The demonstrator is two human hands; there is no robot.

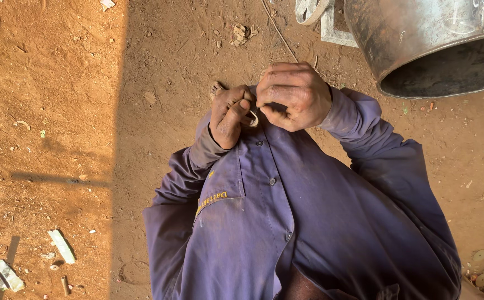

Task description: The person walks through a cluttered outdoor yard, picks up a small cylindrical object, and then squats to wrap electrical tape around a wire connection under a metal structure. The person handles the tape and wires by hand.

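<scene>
Bare reddish dirt ground (58, 111) fills the view, littered with pale scraps (61, 245) and small stones. At the upper right a large metal pot (419, 39) lies tipped, its dark mouth facing down-right, apparently set aside on the ground near the person. A purple work shirt (286, 222) covers the lower middle, its 2 sleeves bent up so both hands meet at the collar, likely to bring the work close to the eyes. The right hand (293, 94) is curled, thumb and fingers pinched together. The left hand (228, 114) is nearly closed, pinching a small pale curved piece (253, 118) that sits between the 2 hands, just above the collar button.
</scene>
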